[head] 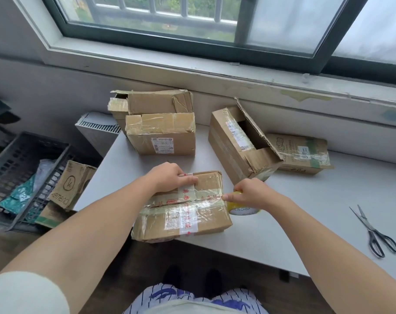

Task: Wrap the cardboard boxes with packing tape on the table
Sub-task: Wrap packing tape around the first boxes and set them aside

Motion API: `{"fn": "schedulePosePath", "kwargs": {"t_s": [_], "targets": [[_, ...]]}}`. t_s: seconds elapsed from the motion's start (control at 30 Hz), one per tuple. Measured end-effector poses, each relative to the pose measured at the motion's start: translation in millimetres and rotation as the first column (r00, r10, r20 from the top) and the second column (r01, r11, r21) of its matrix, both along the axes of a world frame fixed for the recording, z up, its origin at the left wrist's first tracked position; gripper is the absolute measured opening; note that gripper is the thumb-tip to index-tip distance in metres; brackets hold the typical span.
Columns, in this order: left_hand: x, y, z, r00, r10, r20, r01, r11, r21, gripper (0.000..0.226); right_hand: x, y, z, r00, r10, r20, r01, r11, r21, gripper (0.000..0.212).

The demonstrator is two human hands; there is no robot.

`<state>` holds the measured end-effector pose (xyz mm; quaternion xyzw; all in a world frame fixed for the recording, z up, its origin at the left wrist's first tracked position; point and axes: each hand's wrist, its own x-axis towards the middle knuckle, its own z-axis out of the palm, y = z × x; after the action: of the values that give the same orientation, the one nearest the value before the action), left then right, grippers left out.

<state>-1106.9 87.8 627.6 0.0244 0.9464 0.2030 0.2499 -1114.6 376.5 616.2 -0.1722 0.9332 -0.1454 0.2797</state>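
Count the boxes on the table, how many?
5: front box under the left hand; two boxes back left, one behind the other; open box mid-table; flat box far right. Other boxes lie off the table, left.

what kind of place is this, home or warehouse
Probably a room at home, not a warehouse: a small white table under a barred window, worn reused cardboard boxes, household scissors, and one hand-held tape roll.
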Motion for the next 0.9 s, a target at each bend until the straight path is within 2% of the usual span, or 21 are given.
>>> {"fn": "schedulePosePath", "kwargs": {"t_s": [0.17, 0.37, 0.5, 0.57, 0.63, 0.7, 0.77, 0.83, 0.9], "targets": [[-4.7, -2.1, -2.4, 1.0, 0.015, -0.022, -0.014, 0.999, 0.03, 0.08, -4.2, -1.2, 0.9, 1.0, -0.017, 0.014, 0.017, 1.0, 0.001, 0.068], [-5.7, -3.9, -7.1, 0.998, 0.002, -0.062, -0.002, 1.0, 0.013, 0.075, -11.4, -3.4, 2.5, 0.999, 0.005, 0.05, -0.005, 1.0, 0.001, 0.062], [-11.4, -3.9, -6.3, 1.0, -0.004, -0.017, 0.005, 0.999, 0.042, 0.075, -14.6, -2.8, 2.8, 0.998, -0.01, 0.069, 0.012, 1.0, -0.023, 0.065], [-17.5, -1.3, 1.1, 0.997, -0.071, 0.013, 0.071, 0.997, -0.005, 0.072, -17.6, -3.8, 5.6, 0.998, -0.01, 0.065, 0.011, 1.0, -0.024, 0.066], [-18.4, 10.9, 15.2, 0.988, -0.153, -0.029, 0.152, 0.988, -0.038, 0.068, -21.0, -6.0, 8.5, 0.999, -0.005, 0.044, 0.006, 1.0, -0.017, 0.067], [-11.4, 34.2, 28.9, 0.975, -0.219, -0.025, 0.218, 0.975, -0.042, 0.1, -23.8, -9.6, 9.0, 1.0, -0.019, 0.011, 0.019, 0.999, -0.033, 0.069], [4.1, 62.0, 32.8, 0.948, -0.312, 0.068, 0.318, 0.94, -0.126, 0.133, -24.2, -13.2, 7.3, 1.0, -0.024, -0.003, 0.024, 0.998, -0.054, 0.068], [17.2, 78.5, 25.4, 0.921, -0.371, 0.118, 0.389, 0.887, -0.249, 0.145, -22.5, -15.9, 6.3, 1.0, -0.011, 0.016, 0.012, 0.998, -0.065, 0.067], [22.5, 84.2, 18.8, 0.924, -0.37, 0.1, 0.382, 0.866, -0.322, 0.145, -21.4, -16.2, 7.7, 0.999, -0.026, 0.035, 0.029, 0.997, -0.075, 0.067]]}}
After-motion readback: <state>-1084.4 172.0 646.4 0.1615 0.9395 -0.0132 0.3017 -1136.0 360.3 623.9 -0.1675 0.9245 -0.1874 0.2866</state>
